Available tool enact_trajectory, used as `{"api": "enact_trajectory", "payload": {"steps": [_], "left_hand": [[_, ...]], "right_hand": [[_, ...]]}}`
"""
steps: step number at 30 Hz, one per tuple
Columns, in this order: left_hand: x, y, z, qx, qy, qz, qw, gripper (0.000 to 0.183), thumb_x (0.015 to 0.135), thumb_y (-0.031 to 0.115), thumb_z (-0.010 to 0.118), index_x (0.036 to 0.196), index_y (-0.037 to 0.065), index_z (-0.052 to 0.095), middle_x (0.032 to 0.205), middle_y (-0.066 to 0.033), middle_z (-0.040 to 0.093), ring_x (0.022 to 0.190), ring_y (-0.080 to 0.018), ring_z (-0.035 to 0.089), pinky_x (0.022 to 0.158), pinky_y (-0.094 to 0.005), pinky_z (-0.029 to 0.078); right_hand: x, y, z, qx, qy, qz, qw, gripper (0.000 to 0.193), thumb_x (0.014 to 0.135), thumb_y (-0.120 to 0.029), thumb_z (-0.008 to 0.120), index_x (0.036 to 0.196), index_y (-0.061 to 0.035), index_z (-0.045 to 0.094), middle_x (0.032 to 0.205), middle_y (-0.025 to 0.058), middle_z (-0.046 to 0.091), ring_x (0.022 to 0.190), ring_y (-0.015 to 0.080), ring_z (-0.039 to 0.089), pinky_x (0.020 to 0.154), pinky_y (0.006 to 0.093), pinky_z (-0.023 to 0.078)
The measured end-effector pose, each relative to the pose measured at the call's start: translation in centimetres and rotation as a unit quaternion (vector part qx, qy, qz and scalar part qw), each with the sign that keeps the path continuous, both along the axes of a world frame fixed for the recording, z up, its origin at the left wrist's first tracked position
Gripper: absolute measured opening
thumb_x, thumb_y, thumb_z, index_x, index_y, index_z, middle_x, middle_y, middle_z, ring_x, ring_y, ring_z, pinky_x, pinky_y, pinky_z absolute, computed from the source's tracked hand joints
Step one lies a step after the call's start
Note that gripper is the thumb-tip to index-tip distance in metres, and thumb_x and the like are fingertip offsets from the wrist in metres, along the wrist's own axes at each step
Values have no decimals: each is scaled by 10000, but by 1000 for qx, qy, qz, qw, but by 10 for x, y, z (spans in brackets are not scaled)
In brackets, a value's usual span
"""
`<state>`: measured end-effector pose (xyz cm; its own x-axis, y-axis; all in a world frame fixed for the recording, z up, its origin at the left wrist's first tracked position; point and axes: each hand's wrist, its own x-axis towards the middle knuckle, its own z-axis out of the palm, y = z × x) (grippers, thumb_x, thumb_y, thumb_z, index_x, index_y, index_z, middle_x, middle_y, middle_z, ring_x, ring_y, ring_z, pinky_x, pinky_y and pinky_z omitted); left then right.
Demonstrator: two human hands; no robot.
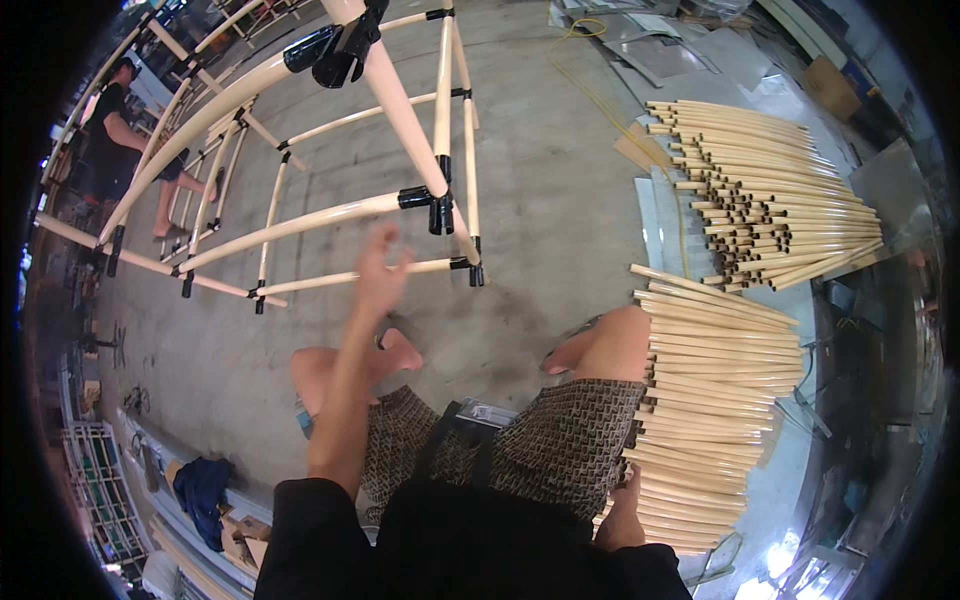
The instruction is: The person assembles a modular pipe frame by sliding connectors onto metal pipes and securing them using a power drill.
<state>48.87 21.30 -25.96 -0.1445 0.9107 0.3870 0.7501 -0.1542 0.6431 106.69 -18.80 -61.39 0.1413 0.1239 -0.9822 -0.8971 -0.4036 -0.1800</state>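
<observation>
My left hand (382, 275) is raised in front of me beside the lower tubes of a frame (300, 218) built from cream pipes and black joints. Its fingers are apart and slightly bent, with nothing seen in them. The closest black joint (440, 205) sits just beyond that hand, to its right. Low at my right side, my right hand (624, 515) reaches to the ends of a stack of loose cream pipes (700, 400). Its fingers are partly hidden there, so whether it grips a pipe does not show.
A second pile of cream pipes (790, 205) lies farther off on the right, near flat sheets (660, 60) and a yellow cord (570, 75). Another person (115, 135) is at the far left among pipe frames. Dark blue cloth (203, 495) lies at the lower left.
</observation>
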Motion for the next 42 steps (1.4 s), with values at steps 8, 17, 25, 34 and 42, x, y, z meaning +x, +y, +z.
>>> {"api": "enact_trajectory", "payload": {"steps": [8,17,25,34,42], "left_hand": [[90,111,-82,-52,-285,126,949,434,815,411,752,814,-4,623,691,-85,639,610,-157,586,584,-368,467],[31,90,-111,-145,-226,-10,963,424,877,422,685,685,61,575,614,-19,570,563,-137,538,547,-316,436],[-32,11,-110,-127,-297,-9,946,256,905,220,669,722,63,582,605,-15,559,562,-112,544,528,-285,448],[-32,-18,-91,-171,-282,-26,944,312,842,328,730,923,36,654,775,-43,640,713,-137,587,659,-335,495],[-1,-56,-106,-160,-282,115,939,439,840,199,673,1222,40,527,918,-126,652,848,-227,640,760,-358,519]], "right_hand": [[4,2,13,49,-26,-152,987,352,780,-302,758,868,13,629,789,122,671,713,235,674,692,309,611],[-5,18,42,74,-59,-187,978,384,823,-330,701,903,30,595,854,133,627,765,199,627,686,240,575],[0,62,91,169,-116,-252,946,412,764,-353,800,873,-33,564,751,66,604,660,171,606,579,264,538],[92,138,191,401,-244,-438,767,250,839,-198,747,983,-18,651,898,112,712,832,218,705,724,299,613],[22,245,329,472,-76,-342,809,237,775,-175,804,832,-43,615,714,50,642,628,153,643,629,303,618]]}}
